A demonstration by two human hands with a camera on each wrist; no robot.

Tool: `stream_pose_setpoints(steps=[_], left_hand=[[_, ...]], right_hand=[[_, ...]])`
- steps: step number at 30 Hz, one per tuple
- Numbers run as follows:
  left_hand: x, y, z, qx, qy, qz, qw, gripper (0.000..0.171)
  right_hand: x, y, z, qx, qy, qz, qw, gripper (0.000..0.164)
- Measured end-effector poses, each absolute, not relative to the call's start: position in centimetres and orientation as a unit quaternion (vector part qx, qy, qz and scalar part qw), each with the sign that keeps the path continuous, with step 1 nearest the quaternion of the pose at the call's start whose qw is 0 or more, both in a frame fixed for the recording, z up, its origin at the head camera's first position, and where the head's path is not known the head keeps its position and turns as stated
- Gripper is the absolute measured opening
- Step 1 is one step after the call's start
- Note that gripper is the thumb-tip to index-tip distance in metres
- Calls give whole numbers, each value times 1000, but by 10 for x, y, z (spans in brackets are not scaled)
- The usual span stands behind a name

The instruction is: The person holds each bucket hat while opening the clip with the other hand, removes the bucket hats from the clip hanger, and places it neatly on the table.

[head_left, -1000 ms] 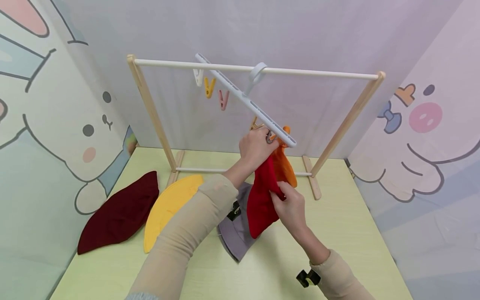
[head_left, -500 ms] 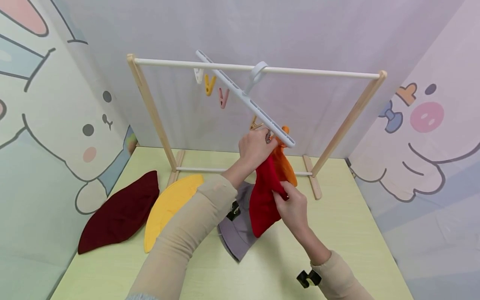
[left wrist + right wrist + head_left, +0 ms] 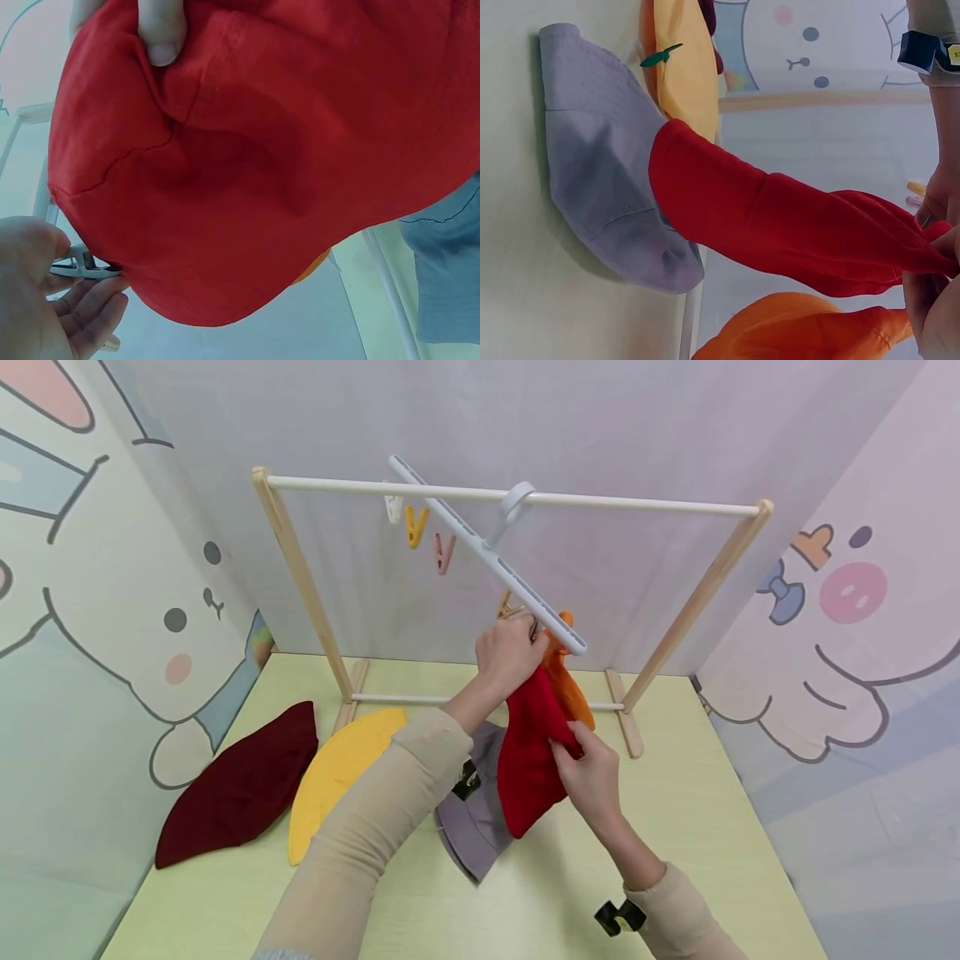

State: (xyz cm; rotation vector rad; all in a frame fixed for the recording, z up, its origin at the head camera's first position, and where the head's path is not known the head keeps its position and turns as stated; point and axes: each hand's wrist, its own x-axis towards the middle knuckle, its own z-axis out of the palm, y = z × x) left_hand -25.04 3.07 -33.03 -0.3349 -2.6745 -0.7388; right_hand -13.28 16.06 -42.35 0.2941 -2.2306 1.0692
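Note:
My left hand [image 3: 510,650] pinches a small grey clothes peg [image 3: 84,266] right at the edge of a red bucket hat [image 3: 528,760], just under the low end of a pale blue hanger [image 3: 487,556]. The right hand [image 3: 592,772] grips the hat's right side between thumb and fingers. In the right wrist view the red hat [image 3: 780,225] stretches out from both hands, with its brim hanging toward the table. Behind it, an orange hat [image 3: 572,693] hangs by the hanger's low end. A wooden-coloured peg [image 3: 510,605] hangs beside the left hand.
The hanger hooks over the white bar [image 3: 637,503] of a wooden rack. White [image 3: 393,508], yellow [image 3: 416,528] and pink pegs [image 3: 443,554] hang from its other half. Dark red [image 3: 240,789], yellow [image 3: 341,777] and grey hats [image 3: 472,831] lie on the table [image 3: 585,927].
The right hand and the part of the red hat it holds have shifted slightly to the right. The hanger has swung a little, its low end moving slightly left. The left hand stays almost in place.

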Motion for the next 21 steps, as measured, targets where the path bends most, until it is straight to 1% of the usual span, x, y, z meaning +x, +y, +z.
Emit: stream_pose_setpoints(steps=[3,6,10,21], left_hand=[[-250,30,-329,-120,-941,-261,176,26],[-250,30,-329,-125,-941,-259,180,27],[-249,30,-328,-128,-939,-259,184,28],[-247,34,-328,-129,-942,-262,169,24]], right_hand=[[-132,161,-424,99,-850,414,310,3],[-131,162,-423,89,-849,423,303,7],[-131,163,-424,78,-849,431,295,8],[-129,173,-428,47,-851,450,267,9]])
